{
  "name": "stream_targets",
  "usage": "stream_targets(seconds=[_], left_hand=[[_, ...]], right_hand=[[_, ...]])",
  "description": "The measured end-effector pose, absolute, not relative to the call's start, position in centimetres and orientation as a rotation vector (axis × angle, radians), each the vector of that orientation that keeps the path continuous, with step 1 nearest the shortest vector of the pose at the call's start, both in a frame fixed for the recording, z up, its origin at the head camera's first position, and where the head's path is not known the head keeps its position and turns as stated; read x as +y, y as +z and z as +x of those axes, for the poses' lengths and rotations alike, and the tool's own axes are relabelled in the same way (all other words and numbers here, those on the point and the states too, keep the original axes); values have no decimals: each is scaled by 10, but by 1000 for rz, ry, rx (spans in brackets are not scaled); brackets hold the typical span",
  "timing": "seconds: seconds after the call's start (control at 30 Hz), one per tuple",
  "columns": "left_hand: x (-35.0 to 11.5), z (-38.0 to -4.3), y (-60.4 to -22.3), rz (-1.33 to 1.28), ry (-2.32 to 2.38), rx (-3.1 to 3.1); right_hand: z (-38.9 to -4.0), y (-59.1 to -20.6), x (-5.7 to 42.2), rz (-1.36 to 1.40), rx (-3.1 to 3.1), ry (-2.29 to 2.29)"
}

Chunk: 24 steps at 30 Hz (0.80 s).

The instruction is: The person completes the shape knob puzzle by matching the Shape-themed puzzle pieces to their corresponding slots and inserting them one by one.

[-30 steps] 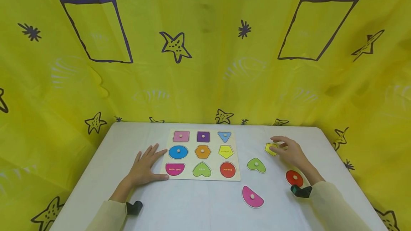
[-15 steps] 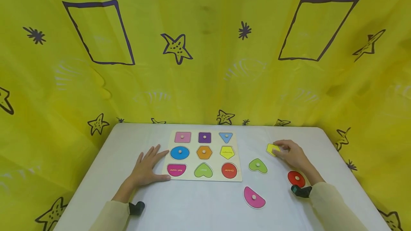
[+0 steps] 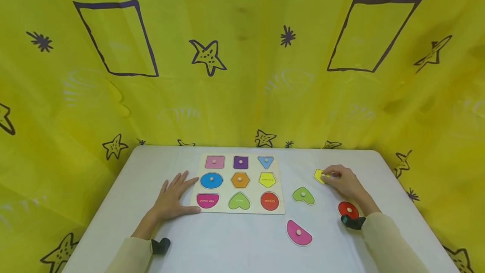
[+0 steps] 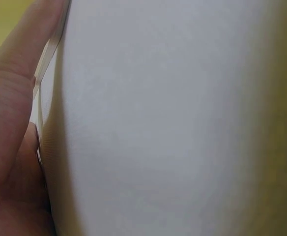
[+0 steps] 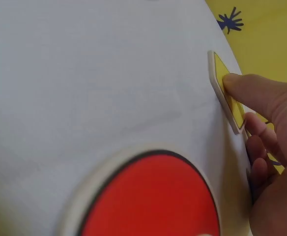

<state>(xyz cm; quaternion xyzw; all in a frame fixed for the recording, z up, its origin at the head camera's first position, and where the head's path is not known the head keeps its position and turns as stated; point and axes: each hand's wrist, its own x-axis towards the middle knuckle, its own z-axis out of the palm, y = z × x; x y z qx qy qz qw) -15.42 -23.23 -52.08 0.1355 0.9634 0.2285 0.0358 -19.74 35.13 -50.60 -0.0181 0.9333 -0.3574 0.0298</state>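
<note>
In the head view my right hand (image 3: 342,182) pinches the small knob of a yellow pentagon puzzle piece (image 3: 318,175) between thumb and fingers. The right wrist view shows the thumb (image 5: 256,91) over the face of that piece, and its knob is hidden. My left hand (image 3: 170,199) lies with fingers spread at the left side of a wooden shape puzzle board (image 3: 223,210), its thumb at the near left corner. Knobbed pieces fill the board's pink, purple, light blue, blue and orange shapes. Printed spots on it read pentagon, half round, heart and circular.
Right of the board, a green heart piece (image 3: 303,199) and a magenta half-round piece (image 3: 297,236) lie loose on the white table (image 3: 235,247). A red circle piece (image 3: 346,208) lies near my right wrist. A yellow patterned curtain (image 3: 242,96) surrounds the table's back and sides.
My right hand's thumb and fingers, spread apart over the yellow pentagon piece one second ago, have closed on its knob. The left hand has stayed at the board.
</note>
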Motion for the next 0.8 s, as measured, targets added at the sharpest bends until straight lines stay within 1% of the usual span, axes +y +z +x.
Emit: stream_targets(seconds=[0.17, 0.8], left_hand=[[-231, -154, -521, 415, 697, 2960], [-233, -155, -523, 434, 723, 2968]], right_hand=[[-198, -505, 356, -104, 2863, -1106], [-199, -507, 355, -67, 2858, -1150]])
